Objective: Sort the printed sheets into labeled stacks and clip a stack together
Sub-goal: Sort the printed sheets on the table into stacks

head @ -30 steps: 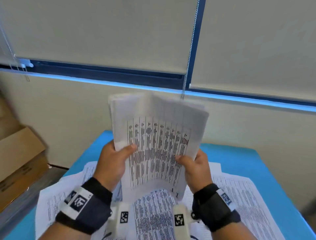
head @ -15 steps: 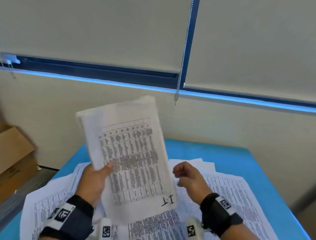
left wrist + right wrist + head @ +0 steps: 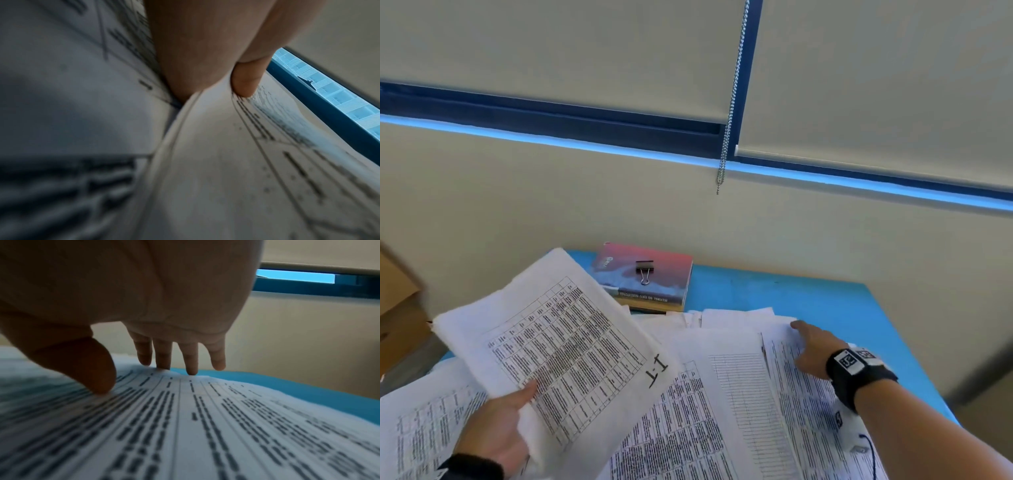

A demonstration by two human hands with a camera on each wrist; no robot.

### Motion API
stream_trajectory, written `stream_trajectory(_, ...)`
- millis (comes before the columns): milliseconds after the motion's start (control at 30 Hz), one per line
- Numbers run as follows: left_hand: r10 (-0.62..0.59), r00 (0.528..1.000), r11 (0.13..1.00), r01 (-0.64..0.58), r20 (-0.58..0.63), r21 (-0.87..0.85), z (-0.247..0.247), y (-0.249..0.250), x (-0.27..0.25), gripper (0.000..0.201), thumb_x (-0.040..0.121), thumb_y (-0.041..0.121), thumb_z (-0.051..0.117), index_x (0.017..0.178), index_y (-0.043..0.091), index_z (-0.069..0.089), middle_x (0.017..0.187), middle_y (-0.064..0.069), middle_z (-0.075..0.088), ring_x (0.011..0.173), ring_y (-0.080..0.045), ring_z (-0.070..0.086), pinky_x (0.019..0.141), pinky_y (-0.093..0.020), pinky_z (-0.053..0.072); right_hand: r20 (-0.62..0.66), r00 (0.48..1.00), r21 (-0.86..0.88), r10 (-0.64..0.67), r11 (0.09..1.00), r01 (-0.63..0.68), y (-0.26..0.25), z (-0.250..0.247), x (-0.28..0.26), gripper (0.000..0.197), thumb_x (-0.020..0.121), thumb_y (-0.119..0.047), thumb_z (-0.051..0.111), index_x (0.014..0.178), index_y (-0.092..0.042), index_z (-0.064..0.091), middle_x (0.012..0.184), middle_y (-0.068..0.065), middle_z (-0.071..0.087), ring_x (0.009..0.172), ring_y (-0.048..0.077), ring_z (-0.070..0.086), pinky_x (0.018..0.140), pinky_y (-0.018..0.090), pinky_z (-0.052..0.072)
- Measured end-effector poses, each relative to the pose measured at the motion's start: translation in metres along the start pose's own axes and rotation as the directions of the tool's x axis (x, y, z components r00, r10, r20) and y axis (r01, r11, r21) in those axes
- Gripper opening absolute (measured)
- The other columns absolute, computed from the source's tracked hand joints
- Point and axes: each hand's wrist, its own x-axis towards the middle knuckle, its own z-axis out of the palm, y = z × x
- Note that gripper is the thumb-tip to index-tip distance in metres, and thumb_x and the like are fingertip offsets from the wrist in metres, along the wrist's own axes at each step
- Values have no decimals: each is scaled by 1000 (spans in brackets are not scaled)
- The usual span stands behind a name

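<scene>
the left hand pinches a thin stack of printed sheets at its near edge, thumb on the printed face and the fingers underneath; the left wrist view shows the thumb pressed onto the paper. the stack is lifted and tilted over the left side of the blue bench, and its top sheet carries a table of text with a handwritten mark that seems to read "1-1", though it is upside down. the right hand lies spread, holding nothing, with its straight fingers and thumb touching the far edge of a loose sheet on the right of the bench. more printed sheets lie overlapped and scattered across the bench between the two hands. at the far edge of the bench, near the wall, a book lies flat with a black binder clip resting on its cover.
</scene>
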Motion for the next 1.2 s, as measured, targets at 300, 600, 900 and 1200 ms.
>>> stream_trajectory(300,-14,992,991,31,128,-130,-13,-5,17,26,93,9,56,116,19,65,116,-16,70,106,-38,65,99,-61,41,-91,996,-129,-6,992,-5,16,-6,12,22,80,-25,54,101,-27,51,109,1,50,104,26,51,90,40,44)
stream_trajectory(600,13,961,969,56,275,-242,-12,-3,8,46,101,12,41,80,19,81,97,-11,76,81,-29,74,87,-50,49,-237,970,12,-54,998,58,49,-55,-29,18,81,-7,50,80,-15,66,87,6,69,87,29,63,71,31,45)
stream_trajectory(900,-46,984,939,101,172,-328,-12,2,-4,27,101,12,40,102,16,67,101,-14,75,104,-32,64,102,-57,39,-193,972,-19,-136,991,135,-19,-141,-87,28,73,7,49,57,-16,53,62,-1,61,67,22,60,57,28,40)
stream_trajectory(1200,-128,992,931,126,16,-342,-20,0,-3,38,95,23,52,129,7,56,126,-19,64,118,-38,58,101,-58,40,100,873,-311,-477,819,483,-168,-35,-70,26,78,-26,55,99,-16,67,106,10,67,99,32,63,80,34,51)
